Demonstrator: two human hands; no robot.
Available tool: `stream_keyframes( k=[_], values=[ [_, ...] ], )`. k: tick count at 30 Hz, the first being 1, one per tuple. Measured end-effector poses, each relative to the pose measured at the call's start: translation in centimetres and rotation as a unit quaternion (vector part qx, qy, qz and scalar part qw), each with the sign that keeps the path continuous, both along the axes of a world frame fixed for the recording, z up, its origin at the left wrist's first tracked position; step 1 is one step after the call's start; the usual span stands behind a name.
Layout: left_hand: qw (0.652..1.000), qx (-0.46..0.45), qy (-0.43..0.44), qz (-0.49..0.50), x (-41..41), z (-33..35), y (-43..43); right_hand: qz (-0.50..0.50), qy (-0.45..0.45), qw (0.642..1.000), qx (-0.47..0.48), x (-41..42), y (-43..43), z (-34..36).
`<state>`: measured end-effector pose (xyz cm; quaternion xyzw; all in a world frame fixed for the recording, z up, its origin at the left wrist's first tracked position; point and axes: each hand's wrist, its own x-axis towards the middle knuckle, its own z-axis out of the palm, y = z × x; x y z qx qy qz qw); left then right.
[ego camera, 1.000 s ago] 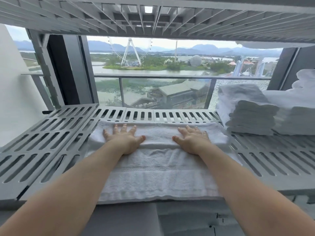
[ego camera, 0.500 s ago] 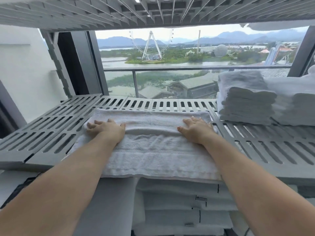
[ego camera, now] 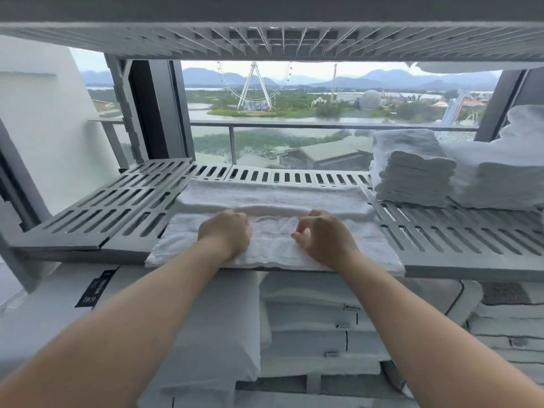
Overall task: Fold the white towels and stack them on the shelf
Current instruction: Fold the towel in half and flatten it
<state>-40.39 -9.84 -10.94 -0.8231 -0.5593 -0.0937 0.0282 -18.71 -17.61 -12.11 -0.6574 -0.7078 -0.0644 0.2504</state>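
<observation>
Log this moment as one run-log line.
stage: folding | towel: partly folded, flat on shelf | left hand: grips towel's fold | right hand: curled on towel, grip unclear | stack: right, apart

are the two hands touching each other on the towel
Apart. The head view shows a strip of the towel plainly between the left hand and the right hand, both resting on it.

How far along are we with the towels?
Done: a folded stack sits at right on the shelf. In hand: one towel, far edge folded over, left hand and right hand gripping its middle. Left: finish folding, then add it to the stack.
</observation>
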Motion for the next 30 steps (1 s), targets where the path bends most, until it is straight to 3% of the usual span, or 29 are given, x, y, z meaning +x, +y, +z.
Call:
stream_keyframes(
  k=[4,8,12,16,21,26,30],
  values=[
    [0.989,-0.049,-0.006,-0.138,-3.3,-0.9,-3.0,-0.024,0.028,0.999,0.015,-2.2,-2.7,-1.4],
    [0.981,0.042,0.033,-0.185,-6.2,-2.1,-5.0,-0.012,0.033,0.998,-0.054,-2.8,-6.3,-3.0],
    [0.979,0.137,0.029,-0.146,-7.4,-1.8,-6.3,-0.084,0.002,0.996,-0.04,-2.7,-8.2,-3.6],
    [0.985,0.126,-0.007,-0.116,-6.9,-1.1,-6.7,-0.184,-0.047,0.981,0.044,-2.9,-8.3,-2.8],
    [0.982,0.169,-0.011,-0.083,-5.4,0.2,-5.7,-0.269,-0.035,0.958,0.098,-2.6,-6.9,-1.1],
    [0.967,0.249,-0.004,-0.054,-3.5,2.6,-2.6,-0.27,-0.053,0.952,0.131,-0.5,-3.5,0.5],
    [0.956,0.292,0.015,-0.032,-1.6,4.5,1.7,-0.247,-0.12,0.945,0.181,2.3,0.8,2.3]
  ],
)
